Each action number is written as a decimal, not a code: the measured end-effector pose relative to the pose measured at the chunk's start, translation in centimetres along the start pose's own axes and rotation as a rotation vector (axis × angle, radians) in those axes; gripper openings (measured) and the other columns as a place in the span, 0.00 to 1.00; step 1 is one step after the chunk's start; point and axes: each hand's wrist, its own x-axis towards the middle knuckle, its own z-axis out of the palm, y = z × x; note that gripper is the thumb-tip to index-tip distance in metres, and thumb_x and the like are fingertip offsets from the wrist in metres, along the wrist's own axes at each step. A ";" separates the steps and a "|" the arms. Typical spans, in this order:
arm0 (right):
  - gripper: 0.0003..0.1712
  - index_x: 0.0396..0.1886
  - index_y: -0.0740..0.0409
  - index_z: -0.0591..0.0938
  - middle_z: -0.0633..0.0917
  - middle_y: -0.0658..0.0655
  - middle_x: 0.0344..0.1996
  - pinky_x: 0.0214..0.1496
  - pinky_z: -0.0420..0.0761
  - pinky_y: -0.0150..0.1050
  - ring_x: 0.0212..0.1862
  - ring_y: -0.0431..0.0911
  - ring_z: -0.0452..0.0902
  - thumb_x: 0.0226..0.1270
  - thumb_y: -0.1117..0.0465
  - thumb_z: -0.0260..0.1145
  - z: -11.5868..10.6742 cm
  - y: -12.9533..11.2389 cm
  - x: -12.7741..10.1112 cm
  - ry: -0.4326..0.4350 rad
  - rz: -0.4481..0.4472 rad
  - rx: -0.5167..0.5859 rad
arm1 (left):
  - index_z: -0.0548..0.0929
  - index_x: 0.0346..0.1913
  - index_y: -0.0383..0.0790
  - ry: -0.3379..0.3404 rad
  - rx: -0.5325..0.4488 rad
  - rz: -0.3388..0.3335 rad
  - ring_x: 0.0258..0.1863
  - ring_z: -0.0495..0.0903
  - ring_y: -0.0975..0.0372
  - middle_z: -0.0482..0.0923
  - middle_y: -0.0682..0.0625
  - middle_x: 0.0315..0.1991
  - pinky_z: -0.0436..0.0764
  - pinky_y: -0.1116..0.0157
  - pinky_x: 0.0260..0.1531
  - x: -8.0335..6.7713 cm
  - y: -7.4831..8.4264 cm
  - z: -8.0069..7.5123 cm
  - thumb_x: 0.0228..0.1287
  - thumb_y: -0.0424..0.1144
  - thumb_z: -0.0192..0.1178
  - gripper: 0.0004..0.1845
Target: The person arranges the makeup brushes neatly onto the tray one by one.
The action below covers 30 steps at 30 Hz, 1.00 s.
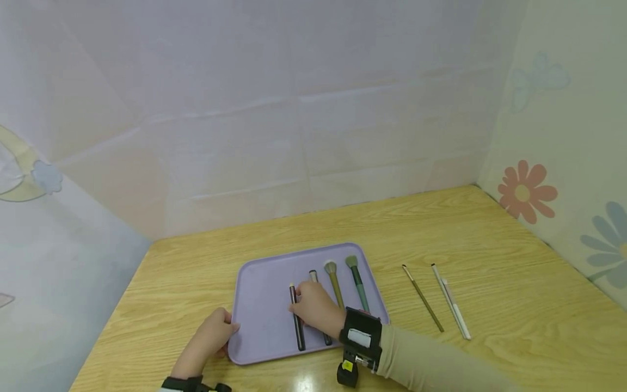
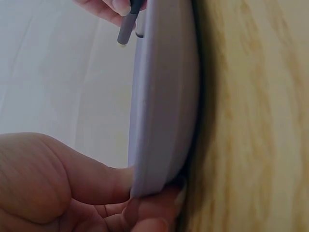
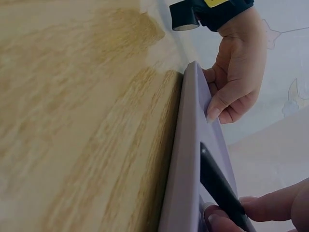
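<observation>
A lavender tray lies on the wooden table. My left hand grips its front left corner, thumb on the rim and fingers curled underneath. My right hand reaches across the tray and pinches a dark-handled brush that lies lengthwise in it. In the right wrist view the dark brush runs along the tray floor between my fingertips. Three more brushes lie in the tray to its right: a small one, a gold-handled one and a green-handled one.
Two thin brushes, a brown one and a white one, lie on the table right of the tray. Papered walls close the table at the back, left and right. Bare wood surrounds the tray.
</observation>
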 end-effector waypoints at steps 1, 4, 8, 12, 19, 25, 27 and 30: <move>0.11 0.36 0.72 0.78 0.75 0.53 0.17 0.16 0.69 0.31 0.13 0.38 0.69 0.57 0.71 0.71 0.0 0.0 0.0 -0.001 0.000 -0.006 | 0.71 0.37 0.25 0.002 -0.001 -0.002 0.21 0.74 0.57 0.72 0.43 0.25 0.76 0.64 0.19 0.0 0.0 0.0 0.66 0.30 0.55 0.07; 0.09 0.29 0.69 0.77 0.74 0.52 0.16 0.17 0.69 0.31 0.13 0.39 0.69 0.57 0.71 0.70 0.1 0.0 0.0 0.003 -0.017 -0.032 | 0.71 0.38 0.25 -0.001 -0.001 -0.001 0.21 0.74 0.57 0.72 0.43 0.25 0.76 0.64 0.19 0.0 0.0 0.0 0.66 0.30 0.55 0.07; 0.15 0.18 0.62 0.73 0.71 0.51 0.15 0.19 0.67 0.31 0.17 0.39 0.66 0.56 0.71 0.70 0.3 0.2 0.0 0.016 -0.079 -0.107 | 0.71 0.38 0.25 -0.003 0.000 -0.005 0.21 0.74 0.56 0.72 0.42 0.26 0.76 0.64 0.19 0.1 0.0 0.0 0.66 0.30 0.55 0.08; 0.19 0.14 0.59 0.69 0.68 0.48 0.15 0.20 0.66 0.31 0.19 0.38 0.63 0.56 0.71 0.69 0.4 0.3 -0.2 0.021 -0.141 -0.164 | 0.71 0.39 0.25 -0.005 -0.001 -0.008 0.22 0.74 0.56 0.72 0.42 0.27 0.77 0.63 0.20 0.1 -0.1 0.0 0.66 0.30 0.55 0.08; 0.24 0.11 0.54 0.63 0.62 0.45 0.12 0.18 0.60 0.30 0.16 0.37 0.58 0.56 0.72 0.67 0.7 0.2 -0.6 -0.002 -0.160 -0.205 | 0.71 0.39 0.24 -0.006 -0.004 -0.002 0.23 0.74 0.56 0.73 0.42 0.28 0.77 0.63 0.21 -0.1 0.1 0.0 0.67 0.30 0.54 0.09; 0.19 0.14 0.58 0.70 0.67 0.48 0.13 0.20 0.65 0.32 0.18 0.38 0.62 0.58 0.71 0.67 0.7 0.0 -0.4 0.020 -0.150 -0.257 | 0.71 0.40 0.23 -0.013 -0.006 -0.010 0.24 0.75 0.55 0.74 0.41 0.29 0.78 0.63 0.22 -0.1 0.1 -0.1 0.66 0.30 0.54 0.09; 0.17 0.15 0.59 0.71 0.68 0.48 0.14 0.21 0.67 0.32 0.19 0.39 0.63 0.58 0.70 0.67 0.7 0.0 -0.3 0.029 -0.149 -0.275 | 0.71 0.40 0.24 -0.016 -0.005 -0.011 0.23 0.76 0.56 0.74 0.42 0.29 0.78 0.63 0.22 -0.1 0.1 0.0 0.67 0.30 0.54 0.09; 0.17 0.15 0.59 0.71 0.69 0.48 0.15 0.21 0.67 0.33 0.19 0.39 0.64 0.59 0.70 0.67 0.7 -0.1 -0.3 0.028 -0.141 -0.276 | 0.71 0.40 0.24 -0.016 -0.006 -0.010 0.23 0.76 0.55 0.74 0.42 0.29 0.78 0.63 0.22 0.0 0.1 0.0 0.67 0.30 0.54 0.08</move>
